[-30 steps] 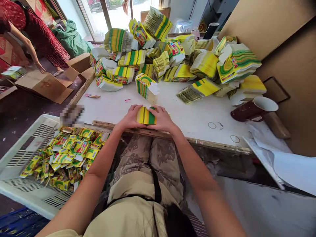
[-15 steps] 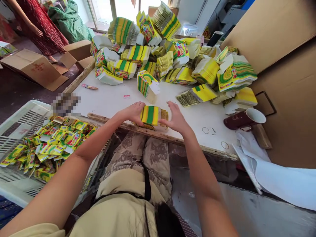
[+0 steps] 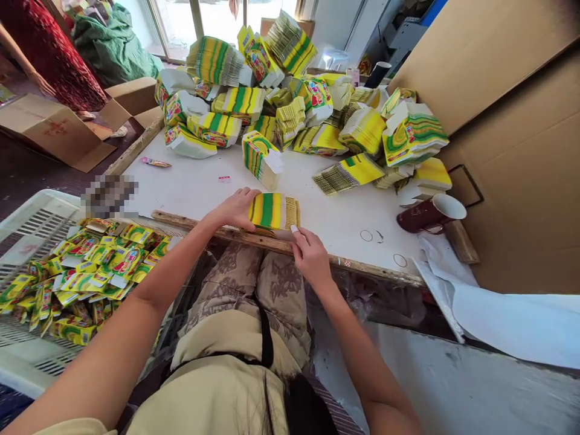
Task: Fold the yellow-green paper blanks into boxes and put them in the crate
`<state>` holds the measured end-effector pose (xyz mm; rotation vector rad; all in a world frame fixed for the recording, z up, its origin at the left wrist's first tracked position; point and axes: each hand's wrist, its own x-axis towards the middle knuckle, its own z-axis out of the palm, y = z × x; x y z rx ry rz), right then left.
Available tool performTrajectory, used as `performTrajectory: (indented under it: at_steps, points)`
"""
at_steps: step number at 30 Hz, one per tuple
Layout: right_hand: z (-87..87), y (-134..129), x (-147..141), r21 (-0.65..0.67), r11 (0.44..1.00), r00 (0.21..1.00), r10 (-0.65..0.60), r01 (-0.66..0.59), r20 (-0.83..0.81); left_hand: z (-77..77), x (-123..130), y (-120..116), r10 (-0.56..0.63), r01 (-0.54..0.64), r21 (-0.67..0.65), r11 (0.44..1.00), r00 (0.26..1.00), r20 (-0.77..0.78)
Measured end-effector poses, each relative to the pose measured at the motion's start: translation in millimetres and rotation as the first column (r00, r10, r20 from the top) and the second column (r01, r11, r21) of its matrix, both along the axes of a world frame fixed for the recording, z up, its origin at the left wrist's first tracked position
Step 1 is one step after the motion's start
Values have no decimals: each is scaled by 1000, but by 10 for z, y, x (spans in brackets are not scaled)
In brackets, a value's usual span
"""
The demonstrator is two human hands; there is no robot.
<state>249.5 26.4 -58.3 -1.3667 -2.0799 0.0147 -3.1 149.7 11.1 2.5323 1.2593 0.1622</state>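
A stack of flat yellow-and-green printed cartons lies at the table's front edge, its layered end flaps facing right. My left hand grips the stack's left end, thumb in front and fingers behind. At the front right corner, my right hand has thumb and index finger pinched by the lower flaps; whether a flap is between them is too small to tell. Just behind stands another carton bundle with white flaps showing.
Many carton bundles are heaped at the table's back. A dark mug lies on its side at right, near rubber bands. A white crate of small boxes stands left. Cardboard walls the right side. Another person's red garment shows far left.
My right hand has moved down from the stack's right end to its front lower corner, and its spread fingers have closed into a pinch. The left hand still grips the stack.
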Motion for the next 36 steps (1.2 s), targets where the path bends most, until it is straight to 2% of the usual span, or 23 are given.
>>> performTrajectory:
  at_steps: [6,12,15,22,30,36]
  points:
    - [-23,-105,-4,5,999,999,-34,34,-1,11,5,-2,17,-17,-27,999,1000,10]
    - [29,-114,-60,16,996,996,-86,87,-38,27,11,-7,20,-20,-38,999,1000,22]
    - [69,-32,-113,-11,995,995,-101,101,-20,39,15,-15,25,-24,-33,999,1000,7]
    - [135,291,-261,-122,961,966,-255,248,-38,9,4,-22,29,-29,-12,1000,999,17]
    - [90,410,-535,-255,902,881,-409,349,-239,22,38,-47,59,-59,17,998,998,-5]
    - [23,206,-898,-287,915,889,-364,284,-278,-17,40,-31,86,-86,30,996,996,4]
